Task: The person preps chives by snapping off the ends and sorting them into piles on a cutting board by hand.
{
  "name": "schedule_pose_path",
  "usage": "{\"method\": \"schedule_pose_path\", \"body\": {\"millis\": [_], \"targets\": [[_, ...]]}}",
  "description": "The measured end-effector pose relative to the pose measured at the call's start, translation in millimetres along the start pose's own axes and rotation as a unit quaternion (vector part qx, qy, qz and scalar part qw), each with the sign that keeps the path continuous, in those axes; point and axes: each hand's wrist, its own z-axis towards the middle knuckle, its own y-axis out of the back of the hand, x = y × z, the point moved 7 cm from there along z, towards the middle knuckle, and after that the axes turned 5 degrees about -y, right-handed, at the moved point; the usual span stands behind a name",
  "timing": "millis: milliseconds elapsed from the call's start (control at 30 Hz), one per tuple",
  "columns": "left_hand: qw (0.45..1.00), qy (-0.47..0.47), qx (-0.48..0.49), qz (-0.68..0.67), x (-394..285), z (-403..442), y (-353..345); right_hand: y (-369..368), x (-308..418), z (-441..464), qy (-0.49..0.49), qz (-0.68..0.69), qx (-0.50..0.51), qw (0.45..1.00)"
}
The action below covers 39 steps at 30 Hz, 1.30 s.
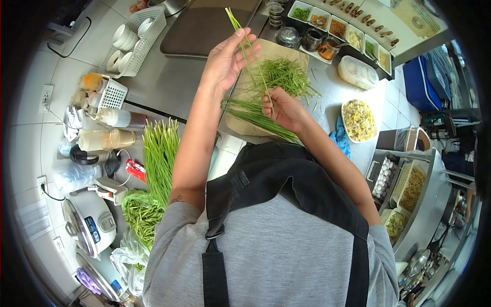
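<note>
Above the cutting board (240, 123), my left hand (229, 57) is closed on a few long garlic chives (259, 69), their pale ends sticking up past the thumb. Lower down and to the right, my right hand (284, 109) pinches the same stalks near their other end, so they stretch between both hands. A loose heap of cut chives (286, 77) lies on the board behind my right hand. Whole chives (255, 116) lie in a bundle along the near side of the board, partly under my right hand.
A tall bunch of chives (159, 158) stands at left beside a bag of green pieces (139, 217). At right are a tub of fried rice (358, 120), a blue cloth (339, 137) and a lidded plastic container (357, 72). Topping trays (319, 20) line the back.
</note>
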Motion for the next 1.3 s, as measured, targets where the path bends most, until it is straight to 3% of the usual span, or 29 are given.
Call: {"method": "schedule_pose_path", "body": {"millis": [67,167,267,367,467,600,767,833,867,900,967,1033,1067,1100,1167,1200,1233,1267,1300], "targets": [[1.000,-0.005,-0.004,0.005,-1.8,0.4,2.7,10.1,-6.3,-4.0,-0.029,0.033,-0.091,0.995],[1.000,-0.012,-0.014,0.010,-3.3,2.5,12.1,1.6,-3.2,-12.1,-0.030,-0.001,-0.110,0.993],[0.999,-0.016,-0.020,0.023,-1.6,4.1,20.8,-4.2,-1.0,-19.1,-0.067,-0.083,-0.033,0.994],[0.999,-0.020,-0.026,0.021,1.1,2.0,28.0,-30.1,2.1,-32.1,-0.094,-0.164,-0.033,0.981],[0.998,-0.028,-0.043,-0.028,4.5,-6.0,31.4,-34.3,2.5,-30.6,-0.035,-0.209,-0.039,0.976],[0.990,-0.034,-0.102,-0.091,9.7,-46.6,50.7,5.6,-9.5,-3.8,0.001,-0.009,-0.064,0.998],[0.968,-0.062,-0.239,0.045,-12.2,-121.8,110.7,19.8,-0.8,-3.7,-0.017,0.035,-0.111,0.993],[0.935,-0.050,-0.311,0.162,-16.0,-160.5,153.6,25.4,27.3,-2.3,0.001,-0.031,-0.132,0.991],[0.908,-0.044,-0.348,0.231,-16.5,-181.0,176.7,29.4,42.5,-0.6,0.010,-0.064,-0.142,0.988],[0.880,-0.039,-0.376,0.287,-8.3,-201.4,211.7,30.5,61.2,0.3,0.046,-0.194,-0.163,0.966],[0.784,-0.020,-0.404,0.470,-7.0,-232.3,245.8,29.2,93.0,1.7,0.113,-0.443,-0.193,0.868],[0.608,0.007,-0.384,0.695,-19.6,-251.1,245.8,30.4,110.8,-0.2,0.261,-0.716,-0.203,0.615],[0.562,-0.072,-0.409,0.715,-34.8,-258.2,243.3,28.7,109.6,0.3,0.323,-0.811,-0.195,0.446],[0.511,-0.149,-0.430,0.729,-48.3,-265.0,234.9,24.0,104.3,2.7,0.321,-0.804,-0.178,0.467],[0.563,-0.368,-0.456,0.583,-113.5,-280.2,170.5,4.2,78.8,9.1,0.312,-0.789,-0.146,0.509],[0.460,-0.435,-0.455,0.626,-151.1,-290.5,114.3,-3.7,61.6,17.5,0.297,-0.803,-0.109,0.504],[0.261,-0.385,-0.546,0.696,-182.1,-314.8,59.1,-12.4,42.6,26.0,0.280,-0.817,-0.071,0.499],[0.184,-0.406,-0.575,0.686,-201.4,-331.9,18.0,-21.1,26.0,34.2,0.249,-0.817,-0.057,0.517],[0.150,-0.464,-0.575,0.657,-218.4,-349.3,-20.8,-28.9,11.3,41.6,0.218,-0.816,-0.042,0.533]]}}
